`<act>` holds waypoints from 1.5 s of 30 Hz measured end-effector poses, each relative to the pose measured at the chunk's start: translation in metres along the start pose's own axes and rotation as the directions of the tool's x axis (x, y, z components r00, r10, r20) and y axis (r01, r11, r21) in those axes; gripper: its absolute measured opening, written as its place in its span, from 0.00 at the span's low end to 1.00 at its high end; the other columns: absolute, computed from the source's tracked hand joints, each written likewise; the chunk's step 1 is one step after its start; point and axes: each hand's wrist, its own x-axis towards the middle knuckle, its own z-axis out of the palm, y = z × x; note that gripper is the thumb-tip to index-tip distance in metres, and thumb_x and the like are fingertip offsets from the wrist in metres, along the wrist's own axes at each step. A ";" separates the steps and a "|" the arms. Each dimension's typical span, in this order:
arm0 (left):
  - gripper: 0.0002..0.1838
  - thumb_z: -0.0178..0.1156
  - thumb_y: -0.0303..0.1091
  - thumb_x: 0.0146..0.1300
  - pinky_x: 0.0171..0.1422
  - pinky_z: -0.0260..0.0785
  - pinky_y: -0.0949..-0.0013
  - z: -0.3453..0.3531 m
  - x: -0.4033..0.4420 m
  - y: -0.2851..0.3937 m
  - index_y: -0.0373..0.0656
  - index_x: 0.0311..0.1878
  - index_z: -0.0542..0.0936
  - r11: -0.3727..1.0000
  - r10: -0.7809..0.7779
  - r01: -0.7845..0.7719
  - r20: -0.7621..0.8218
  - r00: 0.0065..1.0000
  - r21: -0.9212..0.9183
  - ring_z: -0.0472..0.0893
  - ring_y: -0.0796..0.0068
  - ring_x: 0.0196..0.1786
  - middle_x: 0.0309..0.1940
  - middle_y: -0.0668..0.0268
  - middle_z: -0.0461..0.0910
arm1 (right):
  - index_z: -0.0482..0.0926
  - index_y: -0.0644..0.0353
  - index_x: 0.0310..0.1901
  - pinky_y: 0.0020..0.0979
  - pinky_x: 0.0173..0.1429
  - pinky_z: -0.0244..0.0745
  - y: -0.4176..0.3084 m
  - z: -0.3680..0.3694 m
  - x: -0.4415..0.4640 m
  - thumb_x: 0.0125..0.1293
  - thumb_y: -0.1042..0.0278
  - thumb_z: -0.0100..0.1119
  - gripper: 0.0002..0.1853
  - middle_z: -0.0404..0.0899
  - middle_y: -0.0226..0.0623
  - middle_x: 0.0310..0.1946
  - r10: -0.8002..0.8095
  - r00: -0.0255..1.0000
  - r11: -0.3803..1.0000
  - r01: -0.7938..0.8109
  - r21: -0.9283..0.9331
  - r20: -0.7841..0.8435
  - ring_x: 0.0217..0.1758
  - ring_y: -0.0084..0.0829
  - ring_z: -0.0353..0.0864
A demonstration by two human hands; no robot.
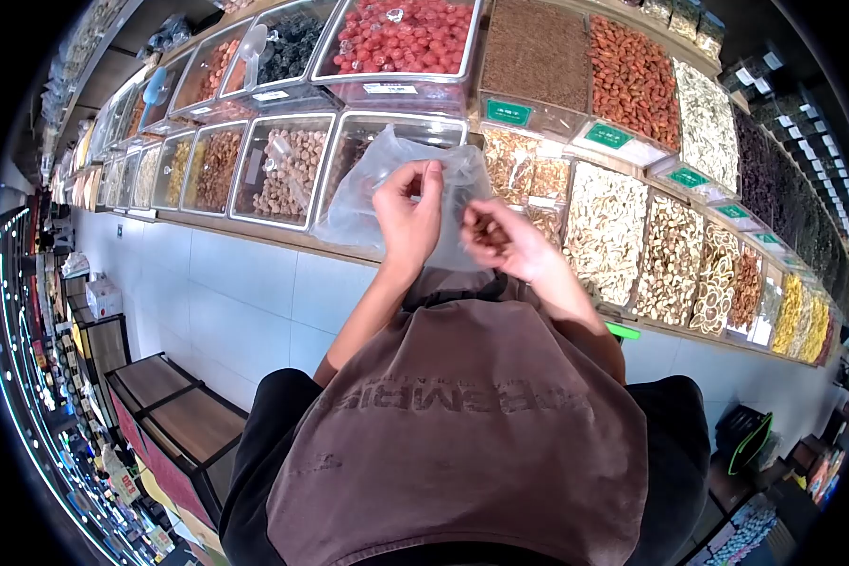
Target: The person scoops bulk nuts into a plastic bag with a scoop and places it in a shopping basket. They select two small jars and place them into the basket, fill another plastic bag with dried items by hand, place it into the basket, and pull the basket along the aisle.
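Note:
A translucent plastic bag hangs in front of the bins, its upper edge pinched between the thumb and fingers of my left hand. Close by on the right, my right hand is beside the bag with its fingers curled in. Motion blurs those fingertips, and what they hold, if anything, is hard to make out; something brown shows at them. Behind the bag stands a clear-lidded bin, partly covered by it. To its left is a bin of round, pale brown nuts.
Red dried fruit fills a bin above the bag. On the right are trays of reddish-brown almond-shaped pieces, pale slices and dried mushroom-like pieces. A black-framed shelf unit stands on the tiled floor at the left.

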 end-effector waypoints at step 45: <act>0.04 0.64 0.24 0.64 0.34 0.71 0.69 -0.019 -0.007 0.023 0.33 0.37 0.85 0.877 0.257 -0.339 0.265 0.930 0.340 0.78 0.71 0.28 0.28 0.59 0.82 | 0.68 0.56 0.63 0.53 0.67 0.67 -0.272 -0.160 -0.017 0.68 0.33 0.51 0.35 0.72 0.52 0.59 -0.926 0.363 -0.253 -0.802 -0.541 -0.105 0.65 0.50 0.72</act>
